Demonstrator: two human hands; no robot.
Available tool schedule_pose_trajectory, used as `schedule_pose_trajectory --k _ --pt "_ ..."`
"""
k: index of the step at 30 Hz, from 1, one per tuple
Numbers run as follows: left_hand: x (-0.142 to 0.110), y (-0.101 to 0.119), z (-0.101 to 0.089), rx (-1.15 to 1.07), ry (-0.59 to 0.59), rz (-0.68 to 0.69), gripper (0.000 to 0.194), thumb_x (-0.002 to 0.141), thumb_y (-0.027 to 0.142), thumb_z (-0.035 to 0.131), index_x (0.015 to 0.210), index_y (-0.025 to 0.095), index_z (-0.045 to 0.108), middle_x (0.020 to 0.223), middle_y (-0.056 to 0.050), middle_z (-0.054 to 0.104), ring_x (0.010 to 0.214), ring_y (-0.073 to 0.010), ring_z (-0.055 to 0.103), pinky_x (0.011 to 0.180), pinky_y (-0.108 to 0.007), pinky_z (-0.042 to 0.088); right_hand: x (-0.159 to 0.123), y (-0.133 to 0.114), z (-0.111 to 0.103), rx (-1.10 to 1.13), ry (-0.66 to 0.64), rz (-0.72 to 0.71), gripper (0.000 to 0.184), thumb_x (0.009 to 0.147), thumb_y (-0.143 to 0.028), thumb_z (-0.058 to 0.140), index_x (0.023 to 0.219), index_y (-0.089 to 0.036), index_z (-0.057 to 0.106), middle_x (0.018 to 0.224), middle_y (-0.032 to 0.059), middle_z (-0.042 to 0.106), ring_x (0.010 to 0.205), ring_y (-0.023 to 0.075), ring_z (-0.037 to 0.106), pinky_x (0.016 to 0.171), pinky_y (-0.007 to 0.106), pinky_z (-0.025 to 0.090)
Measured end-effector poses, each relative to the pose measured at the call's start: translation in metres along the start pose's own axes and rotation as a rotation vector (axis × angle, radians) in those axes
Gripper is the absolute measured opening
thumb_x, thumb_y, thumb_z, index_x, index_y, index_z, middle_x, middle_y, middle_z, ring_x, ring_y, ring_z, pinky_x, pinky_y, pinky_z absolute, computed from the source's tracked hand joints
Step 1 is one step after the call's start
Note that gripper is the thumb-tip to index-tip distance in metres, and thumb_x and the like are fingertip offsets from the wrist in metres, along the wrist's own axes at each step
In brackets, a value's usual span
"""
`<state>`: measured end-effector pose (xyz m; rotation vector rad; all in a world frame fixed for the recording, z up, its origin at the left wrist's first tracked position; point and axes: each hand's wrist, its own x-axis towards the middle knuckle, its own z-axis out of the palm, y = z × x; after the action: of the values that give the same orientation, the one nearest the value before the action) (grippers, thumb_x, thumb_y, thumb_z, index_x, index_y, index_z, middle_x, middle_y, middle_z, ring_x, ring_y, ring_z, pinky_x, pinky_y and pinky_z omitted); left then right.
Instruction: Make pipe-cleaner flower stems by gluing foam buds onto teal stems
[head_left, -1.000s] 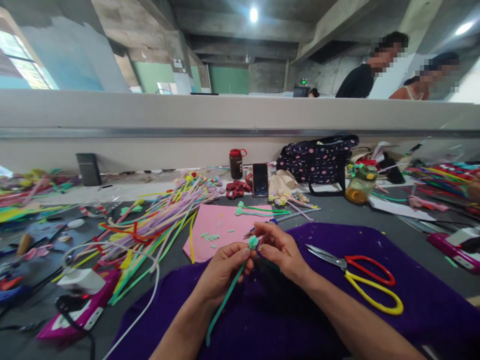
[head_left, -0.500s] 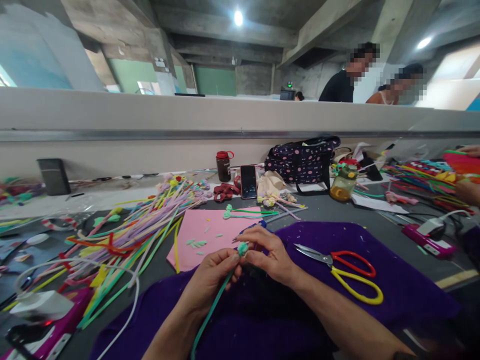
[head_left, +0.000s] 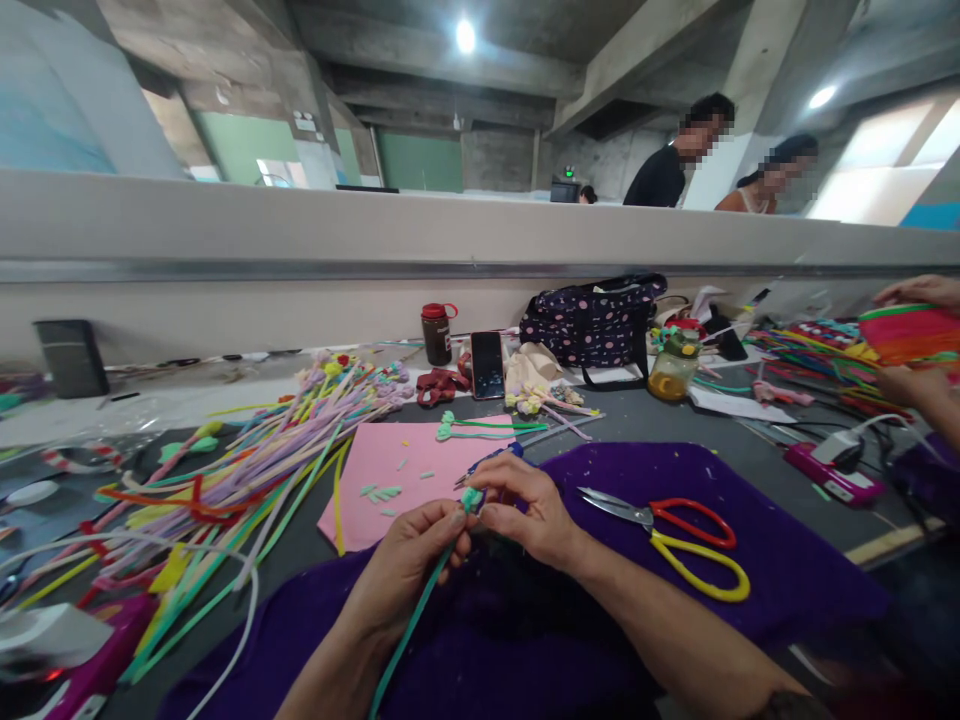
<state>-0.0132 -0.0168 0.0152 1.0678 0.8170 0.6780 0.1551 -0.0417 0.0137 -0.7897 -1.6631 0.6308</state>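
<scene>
My left hand point(head_left: 416, 545) is closed on a green fuzzy pipe cleaner point(head_left: 409, 630), whose long tail hangs down toward me. At the top of this stem is a small mint-green fluffy bud point(head_left: 471, 499). My right hand point(head_left: 536, 510) is at the bud's right side, thumb and index finger closed around it. Behind the right fingers lies a pointed tool with a blue handle point(head_left: 517, 450), partly hidden. Short mint pieces point(head_left: 382, 494) lie on a pink sheet point(head_left: 367, 450) beyond my hands. Scissors with red and yellow handles point(head_left: 660, 525) rest on the purple cloth point(head_left: 795, 580) to the right.
Many loose pipe cleaners point(head_left: 270, 450) cover the left side, near a power strip point(head_left: 120, 650) with a white cable. Farther back stand a brown bottle point(head_left: 436, 338), a phone point(head_left: 487, 365), a patterned bag point(head_left: 592, 325) and a jar point(head_left: 675, 370). A co-worker's hands point(head_left: 919, 385) hold something red at right.
The view has swung slightly, so most things sit a little farther left. My hands keep nearly the same grip at the bud. More of the co-worker's hands shows at the right edge.
</scene>
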Motion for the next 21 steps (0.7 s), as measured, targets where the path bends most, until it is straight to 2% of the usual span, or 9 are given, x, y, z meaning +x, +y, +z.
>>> schedule_pose_trajectory --k 12,17,21 --pt "-0.0002 0.0035 0.0006 0.000 0.071 -0.005 0.024 0.064 0.035 0.069 0.062 0.014 0.058 0.051 0.003 0.053 0.043 -0.0043 0.040 0.040 -0.013 0.029 0.0020 -0.0015 -0.0001 -0.007 -0.010 0.025 0.027 0.078 -0.033 0.057 0.102 -0.021 0.061 0.099 0.0054 0.056 0.081 0.0144 0.053 0.066 0.026 0.046" --pt "0.0001 0.0031 0.0000 0.005 0.063 0.003 0.024 0.065 0.036 0.069 0.066 0.014 0.060 0.053 0.003 0.054 0.044 -0.0041 0.042 0.040 -0.013 0.030 0.0018 0.0000 0.0001 0.005 -0.003 0.026 0.027 0.078 -0.033 0.057 0.102 -0.021 0.062 0.099 0.0057 0.056 0.081 0.0143 0.053 0.065 0.025 0.046" --pt "0.0001 0.0034 -0.0010 -0.017 0.069 0.014 0.025 0.065 0.037 0.069 0.067 0.014 0.061 0.053 0.003 0.054 0.045 -0.0039 0.042 0.040 -0.013 0.029 0.0010 0.0041 0.0000 0.051 0.060 0.046 0.038 0.076 -0.031 0.057 0.114 -0.022 0.055 0.102 0.0055 0.057 0.073 0.0121 0.053 0.061 0.024 0.044"
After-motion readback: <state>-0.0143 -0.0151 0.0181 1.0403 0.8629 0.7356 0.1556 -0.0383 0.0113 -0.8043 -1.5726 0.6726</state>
